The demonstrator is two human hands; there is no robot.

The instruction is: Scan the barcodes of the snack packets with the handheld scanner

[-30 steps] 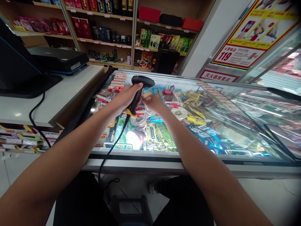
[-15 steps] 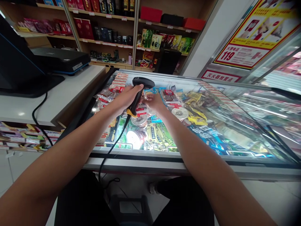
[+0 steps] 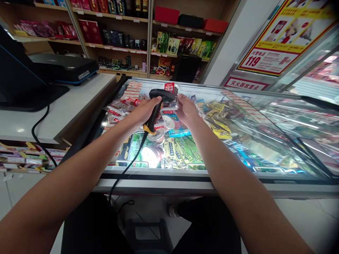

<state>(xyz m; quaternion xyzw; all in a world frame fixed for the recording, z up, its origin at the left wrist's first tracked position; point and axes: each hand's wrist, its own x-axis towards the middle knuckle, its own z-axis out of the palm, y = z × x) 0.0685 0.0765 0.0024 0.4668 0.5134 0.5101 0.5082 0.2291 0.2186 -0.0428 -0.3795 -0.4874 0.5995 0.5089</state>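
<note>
My left hand (image 3: 148,110) is wrapped round the handle of a black and yellow barcode scanner (image 3: 151,121), its head tilted to the right and its cable trailing down over the freezer's front edge. In my right hand (image 3: 186,108) is a clear plastic food packet (image 3: 170,87) with a red label, pinched at its right side. The packet stands behind and beside the scanner head, which hides part of it. Below both hands lie round lidded tubs (image 3: 152,156), a green bag (image 3: 186,148) and a blue packet (image 3: 178,131) inside the lit freezer.
The chest freezer (image 3: 169,186) has glass over its right part (image 3: 275,134). Several red-labelled packets (image 3: 119,107) lie at its left. On the white counter (image 3: 87,97) stand a scale (image 3: 71,67) and a dark monitor stand (image 3: 18,70). A stool (image 3: 148,234) is below.
My right hand has moved right and slightly up, bringing a red-labelled packet up beside the scanner head. My left hand keeps hold of the scanner in nearly the same place.
</note>
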